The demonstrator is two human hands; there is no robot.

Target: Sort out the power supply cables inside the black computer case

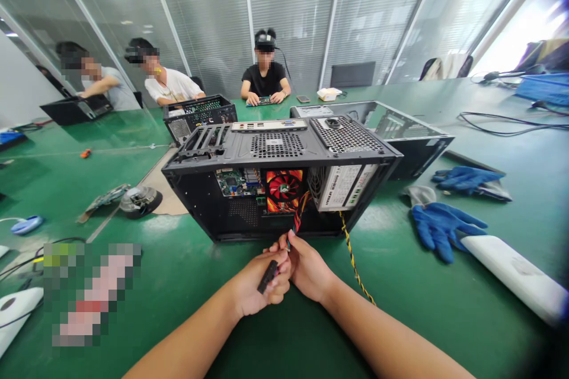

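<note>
In front of me a black computer case (200, 189) lies with its open side facing me. Inside it are a circuit board (237, 182), a red cooling fan (284, 185) and a power supply (349, 185). A bundle of power cables (300, 213) runs out from the power supply to my hands. My left hand (262, 284) is closed around the cable end, with a black connector (267, 276) sticking out of the fist. My right hand (311, 266) pinches the same cables just above it. A yellow-and-black cable (351, 249) hangs out onto the table beside my right forearm.
Blue gloves (438, 225) and a white bar-shaped object (515, 272) lie at right. A fan-like part (140, 200) sits at left. Another open case (418, 142) stands behind mine. Several people work across the green table (178, 284), one holding a circuit board (264, 100).
</note>
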